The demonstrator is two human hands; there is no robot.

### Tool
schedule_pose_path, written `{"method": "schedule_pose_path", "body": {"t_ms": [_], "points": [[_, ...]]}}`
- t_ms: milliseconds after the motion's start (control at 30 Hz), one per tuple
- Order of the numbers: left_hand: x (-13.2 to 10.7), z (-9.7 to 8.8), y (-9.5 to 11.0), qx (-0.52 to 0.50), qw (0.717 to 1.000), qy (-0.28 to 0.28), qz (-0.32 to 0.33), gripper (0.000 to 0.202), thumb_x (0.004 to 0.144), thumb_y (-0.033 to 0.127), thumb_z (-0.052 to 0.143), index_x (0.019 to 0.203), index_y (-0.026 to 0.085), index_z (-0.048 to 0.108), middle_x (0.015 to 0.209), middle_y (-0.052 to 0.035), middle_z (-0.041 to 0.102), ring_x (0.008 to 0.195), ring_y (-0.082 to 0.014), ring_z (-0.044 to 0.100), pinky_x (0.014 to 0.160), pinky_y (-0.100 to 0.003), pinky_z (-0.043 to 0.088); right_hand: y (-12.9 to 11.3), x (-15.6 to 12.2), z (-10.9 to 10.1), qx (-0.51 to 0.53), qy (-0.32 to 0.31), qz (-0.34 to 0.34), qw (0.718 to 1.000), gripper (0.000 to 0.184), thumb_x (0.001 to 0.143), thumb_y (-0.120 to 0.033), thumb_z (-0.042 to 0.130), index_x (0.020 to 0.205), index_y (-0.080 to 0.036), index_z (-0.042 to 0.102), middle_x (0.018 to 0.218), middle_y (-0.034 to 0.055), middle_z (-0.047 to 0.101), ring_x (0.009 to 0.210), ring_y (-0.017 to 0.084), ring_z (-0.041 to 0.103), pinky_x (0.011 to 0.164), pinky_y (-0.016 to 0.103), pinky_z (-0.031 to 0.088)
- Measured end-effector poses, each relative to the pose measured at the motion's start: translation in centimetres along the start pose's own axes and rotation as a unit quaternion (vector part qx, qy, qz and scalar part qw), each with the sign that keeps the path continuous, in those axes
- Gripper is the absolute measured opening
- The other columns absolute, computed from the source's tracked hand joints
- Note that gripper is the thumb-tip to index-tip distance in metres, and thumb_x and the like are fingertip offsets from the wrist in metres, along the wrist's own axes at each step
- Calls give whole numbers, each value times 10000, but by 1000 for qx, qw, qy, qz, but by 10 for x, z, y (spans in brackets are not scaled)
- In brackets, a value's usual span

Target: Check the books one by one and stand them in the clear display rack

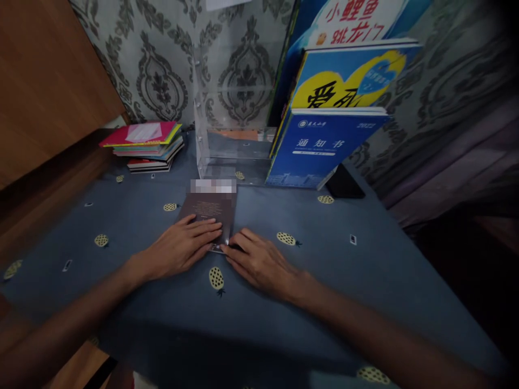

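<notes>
A dark brown booklet [211, 208] lies flat on the blue patterned tablecloth [133, 216] in the middle of the table. My left hand [182, 246] rests flat on its near part, fingers stretched out and together. My right hand [259, 262] lies flat beside it, its fingertips touching the booklet's near right corner. Neither hand grips anything.
A clear acrylic book stand [227, 146] stands behind the booklet, with blue books [324, 146] leaning in its right side. A stack of colourful books [148, 146] lies at the back left. A dark phone-like object [344, 183] sits right of the stand. Patterned wallpaper is behind.
</notes>
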State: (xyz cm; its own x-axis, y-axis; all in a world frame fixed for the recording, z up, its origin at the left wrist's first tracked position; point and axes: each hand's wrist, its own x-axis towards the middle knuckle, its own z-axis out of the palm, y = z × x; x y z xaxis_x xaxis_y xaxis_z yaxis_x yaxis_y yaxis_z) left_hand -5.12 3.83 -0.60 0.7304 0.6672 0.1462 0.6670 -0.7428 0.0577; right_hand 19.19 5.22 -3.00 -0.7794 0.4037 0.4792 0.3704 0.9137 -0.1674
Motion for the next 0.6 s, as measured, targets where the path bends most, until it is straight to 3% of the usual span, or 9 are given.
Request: {"method": "schedule_pose_path", "body": {"t_ms": [333, 433, 600], "points": [[104, 17, -57, 35, 998, -35, -38, 437, 1023, 285, 366, 1408, 146, 517, 1495, -113, 514, 1357, -233, 507, 1129, -440, 368, 1, -1, -2, 22, -15, 10, 1000, 168, 972, -186, 545, 1044, -131, 687, 890, 82, 626, 811, 196, 547, 702, 325, 509], [113, 22, -64, 24, 998, -26, -54, 456, 1024, 280, 361, 1430, 117, 491, 1509, -124, 494, 1362, -233, 501, 1130, -437, 369, 1, -1, -4, 21, -23, 13, 999, 186, 975, -203, 543, 1057, -127, 692, 903, 87, 629, 821, 198, 549, 721, 332, 516], [107, 29, -63, -14, 998, -9, -65, 457, 1034, 283, 325, 1451, 152, 462, 1534, -112, 465, 1427, -208, 420, 1186, -467, 281, 3, -1, -3, 22, -15, 19, 999, 221, 977, -233, 520, 1087, -151, 694, 908, 93, 633, 835, 215, 555, 692, 350, 515]]}}
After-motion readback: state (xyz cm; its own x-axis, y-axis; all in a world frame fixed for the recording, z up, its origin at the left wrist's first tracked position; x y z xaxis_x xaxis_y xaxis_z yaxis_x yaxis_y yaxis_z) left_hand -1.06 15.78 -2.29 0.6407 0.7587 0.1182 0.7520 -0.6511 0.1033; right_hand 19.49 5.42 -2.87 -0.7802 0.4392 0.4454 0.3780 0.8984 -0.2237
